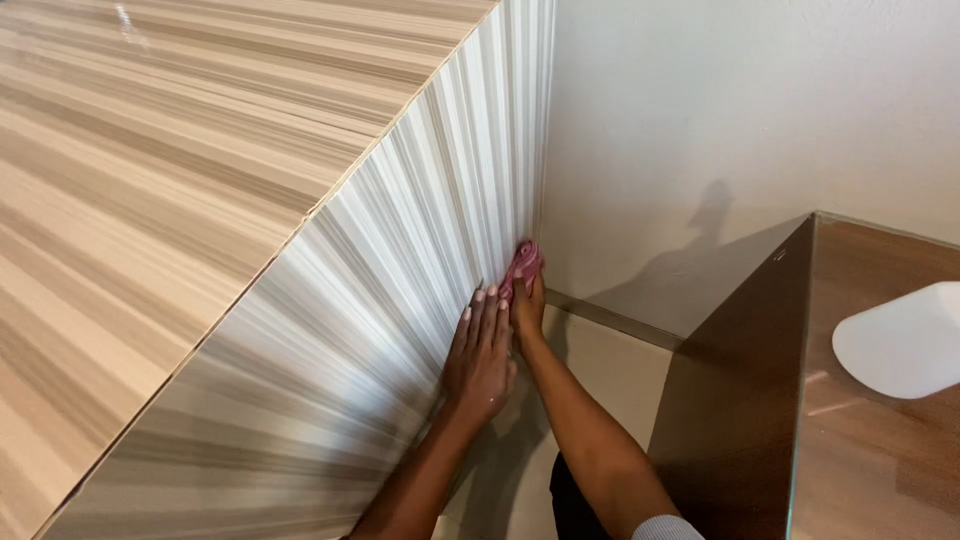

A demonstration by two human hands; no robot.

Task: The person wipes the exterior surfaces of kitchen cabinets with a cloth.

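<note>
My left hand (480,355) lies flat, fingers together, against the pale striped side panel (370,300) of a wooden cabinet. Just right of it, my right hand (527,305) presses a pink cloth (522,264) onto the same panel near its far vertical edge, close to the white wall (720,120). The cloth is bunched under my fingers and only partly shows. Both forearms reach up from the bottom of the view.
The cabinet's striped wooden top (150,150) fills the left. A dark brown table (880,420) with a glass cover stands at the right, a white rounded object (900,340) on it. A narrow strip of beige floor (610,370) lies between cabinet and table.
</note>
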